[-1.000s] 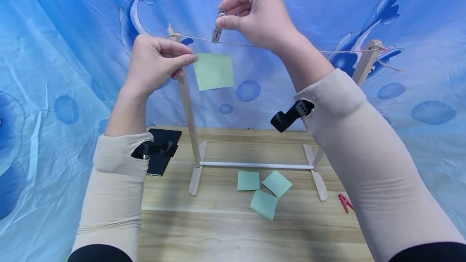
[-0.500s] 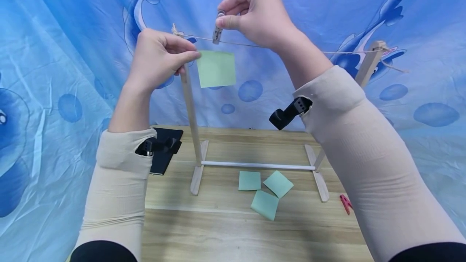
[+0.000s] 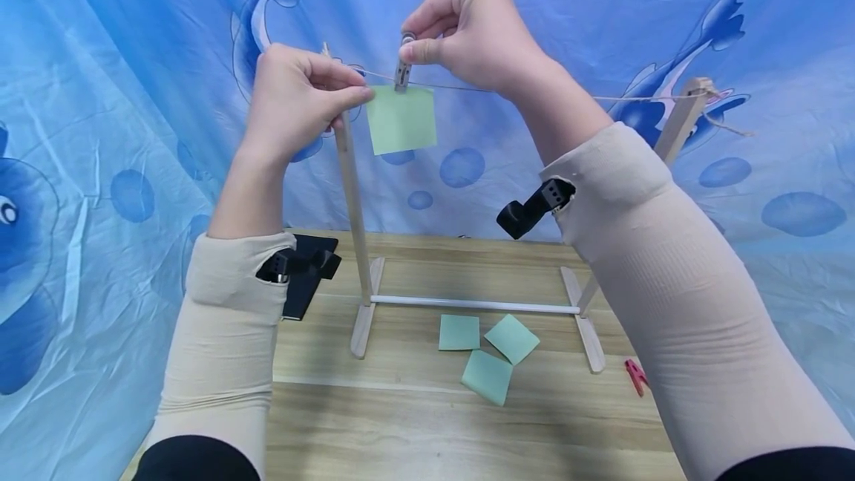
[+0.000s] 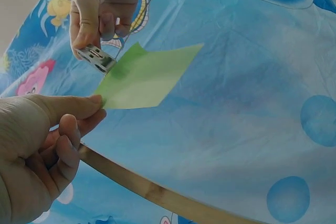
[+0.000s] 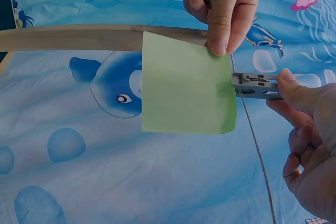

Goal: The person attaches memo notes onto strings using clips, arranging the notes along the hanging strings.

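My left hand [image 3: 294, 102] pinches a green sticky note [image 3: 402, 121] by its upper left corner, between thumb and fingertips. My right hand [image 3: 470, 28] squeezes a metal clothespin [image 3: 402, 74] from above. In the right wrist view, the tip of the clothespin [image 5: 255, 85] overlaps the top edge of the note [image 5: 186, 90], right at the string [image 5: 258, 156]. The left wrist view has the clothespin [image 4: 97, 57] close against the note's edge [image 4: 152, 77]. The string [image 3: 461, 87] runs between two wooden posts, passing just behind the clothespin.
A wooden stand with a left post [image 3: 352, 206], a right post [image 3: 681, 121] and a white crossbar [image 3: 474, 305] stands on the table. Three green notes [image 3: 487, 375] lie in front. A red clothespin [image 3: 637, 377] is at right, a black notebook [image 3: 303, 295] at left. A blue curtain hangs behind.
My left hand has raised the note to the right, up to the string. My right hand has lowered slightly, and the clothespin's tip now overlaps the note's top edge.
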Tool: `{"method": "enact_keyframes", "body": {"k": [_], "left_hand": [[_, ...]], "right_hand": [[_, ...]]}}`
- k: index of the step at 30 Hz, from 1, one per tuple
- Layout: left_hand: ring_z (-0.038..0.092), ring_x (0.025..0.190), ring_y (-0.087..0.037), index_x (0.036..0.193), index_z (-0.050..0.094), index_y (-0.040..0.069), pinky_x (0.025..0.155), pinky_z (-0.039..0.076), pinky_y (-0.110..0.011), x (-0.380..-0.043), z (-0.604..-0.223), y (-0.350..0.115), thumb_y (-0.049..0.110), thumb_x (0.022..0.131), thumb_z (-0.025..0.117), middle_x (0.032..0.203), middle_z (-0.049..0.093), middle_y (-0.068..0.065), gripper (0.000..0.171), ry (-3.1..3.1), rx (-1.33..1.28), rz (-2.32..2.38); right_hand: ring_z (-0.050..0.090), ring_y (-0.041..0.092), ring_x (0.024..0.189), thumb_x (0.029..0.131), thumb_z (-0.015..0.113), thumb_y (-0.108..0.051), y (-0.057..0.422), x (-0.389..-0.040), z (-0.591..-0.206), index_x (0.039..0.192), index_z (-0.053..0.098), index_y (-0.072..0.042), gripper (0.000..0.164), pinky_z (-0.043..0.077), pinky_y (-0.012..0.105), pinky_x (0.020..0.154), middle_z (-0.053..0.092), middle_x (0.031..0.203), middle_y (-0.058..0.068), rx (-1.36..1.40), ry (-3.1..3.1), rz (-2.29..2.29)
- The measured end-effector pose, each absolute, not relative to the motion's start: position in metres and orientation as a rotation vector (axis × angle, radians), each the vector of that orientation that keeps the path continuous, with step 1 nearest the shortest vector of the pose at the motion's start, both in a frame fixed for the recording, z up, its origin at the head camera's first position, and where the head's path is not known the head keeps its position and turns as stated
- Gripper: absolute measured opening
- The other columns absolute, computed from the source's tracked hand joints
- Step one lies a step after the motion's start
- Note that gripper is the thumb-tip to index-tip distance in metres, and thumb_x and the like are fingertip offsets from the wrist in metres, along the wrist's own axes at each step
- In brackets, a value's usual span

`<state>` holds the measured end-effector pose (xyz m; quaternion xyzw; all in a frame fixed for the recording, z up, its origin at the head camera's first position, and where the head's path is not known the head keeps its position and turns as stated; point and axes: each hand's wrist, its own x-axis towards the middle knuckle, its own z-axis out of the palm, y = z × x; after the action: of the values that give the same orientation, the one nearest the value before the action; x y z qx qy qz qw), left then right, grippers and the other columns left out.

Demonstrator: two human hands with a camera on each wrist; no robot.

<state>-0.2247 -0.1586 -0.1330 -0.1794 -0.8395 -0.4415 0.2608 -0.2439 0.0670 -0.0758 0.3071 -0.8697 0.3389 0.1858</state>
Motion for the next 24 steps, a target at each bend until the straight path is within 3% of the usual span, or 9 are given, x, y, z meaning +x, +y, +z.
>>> {"method": "enact_keyframes", "body": {"k": [17, 24], "left_hand": [[0.061, 0.052, -0.014, 0.099, 0.080, 0.002, 0.053, 0.052, -0.020, -0.2207, -0.1324, -0.1560, 0.018, 0.088, 0.081, 0.086, 0.074, -0.005, 0.020, -2.318, -0.481, -1.188], [0.061, 0.051, -0.013, 0.098, 0.080, 0.001, 0.052, 0.052, -0.020, -0.2208, -0.1346, -0.1561, 0.018, 0.088, 0.081, 0.081, 0.074, -0.004, 0.020, -2.310, -0.497, -1.183]], "right_hand": [[0.068, 0.004, 0.089, 0.091, 0.077, -0.024, 0.0641, -0.2422, -0.0788, 0.113, 0.078, -0.009, 0.027, 0.054, 0.019, 0.083, 0.076, 0.102, 0.002, 0.943, -2.436, 0.856], [0.068, 0.008, 0.093, 0.091, 0.077, -0.024, 0.0632, -0.2429, -0.0802, 0.112, 0.078, -0.009, 0.026, 0.055, 0.022, 0.084, 0.076, 0.105, 0.003, 0.919, -2.462, 0.856]]}}
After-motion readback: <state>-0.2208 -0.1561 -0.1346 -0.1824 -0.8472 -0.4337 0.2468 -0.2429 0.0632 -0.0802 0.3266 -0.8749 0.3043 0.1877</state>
